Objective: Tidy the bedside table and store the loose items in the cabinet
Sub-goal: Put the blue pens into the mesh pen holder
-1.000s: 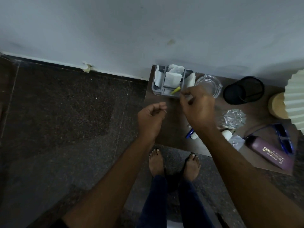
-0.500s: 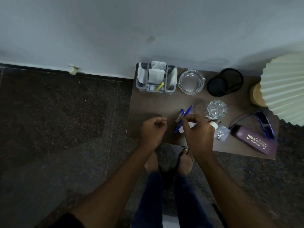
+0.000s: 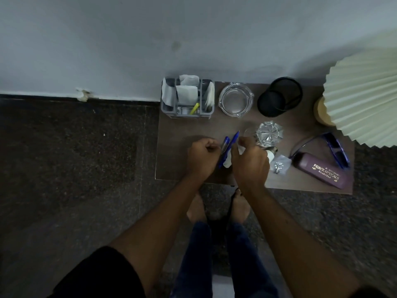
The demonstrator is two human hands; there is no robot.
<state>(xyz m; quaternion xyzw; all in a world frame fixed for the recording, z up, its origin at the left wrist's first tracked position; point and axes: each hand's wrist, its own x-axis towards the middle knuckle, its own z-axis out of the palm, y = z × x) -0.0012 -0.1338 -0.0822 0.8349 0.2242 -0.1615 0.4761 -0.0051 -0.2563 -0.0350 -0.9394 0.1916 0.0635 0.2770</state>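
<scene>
- Brown wooden bedside table (image 3: 178, 130): loose items still on it; cabinet not in view.
- Right hand (image 3: 250, 162): dropped back from the grey plastic organiser (image 3: 187, 108); fingers curled, can't tell what it grips.
- Left hand (image 3: 202, 157): curled, moved in against the pens; grip unclear.
- Two blue plastic pens (image 3: 234, 139): between the hands, likely the next pickup.

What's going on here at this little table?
A person stands at a bedside table, tidying it. Both hands are curled close around two blue pens near the front edge, the left hand on one side and the right hand on the other. Whether either actually grips a pen cannot be told. A grey organiser, glass ashtray, black mesh cup, blue glasses and purple glasses case sit on the table, not yet stored.
</scene>
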